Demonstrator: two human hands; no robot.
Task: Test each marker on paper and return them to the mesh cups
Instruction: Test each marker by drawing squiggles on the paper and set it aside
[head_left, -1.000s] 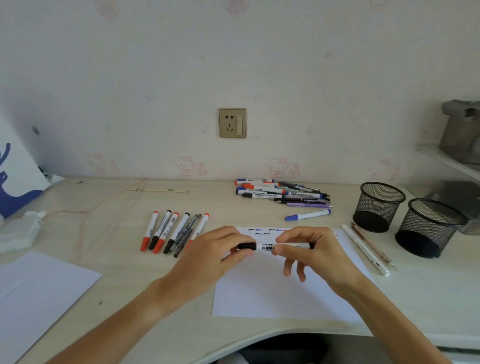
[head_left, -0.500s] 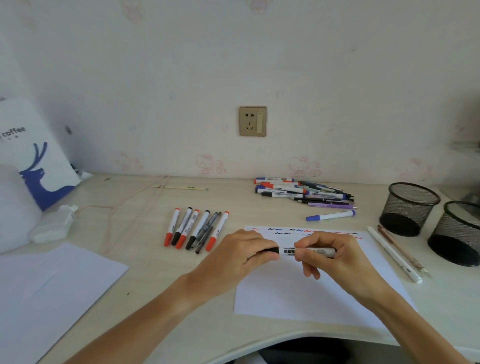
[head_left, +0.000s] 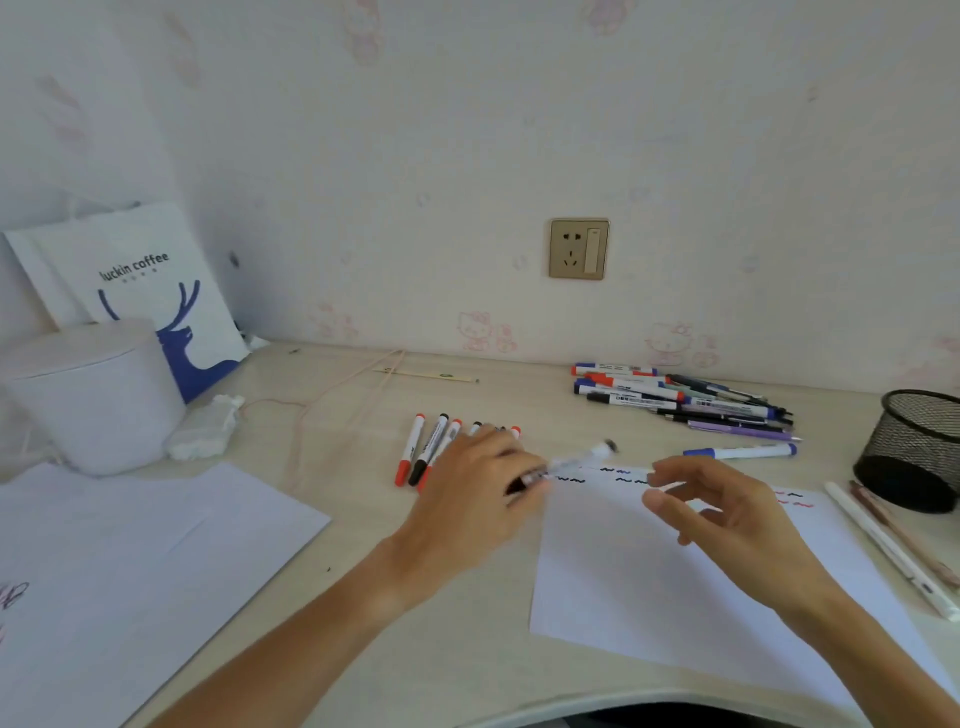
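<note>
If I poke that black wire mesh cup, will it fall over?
Probably not easily: the black wire mesh cup looks squat and stands upright on the desk. Its see-through mesh suggests it is light and seemingly empty, so a poke would likely slide it.

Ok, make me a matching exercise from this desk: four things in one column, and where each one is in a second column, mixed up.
Things
1. mesh cup
2. coffee bag
3. blue-capped marker
4. socket

Places
A. on the wall
B. far right of the desk
C. leaning against the wall at far left
D. lying alone just beyond the paper

Pairs: 1-B, 2-C, 3-D, 4-A
</note>
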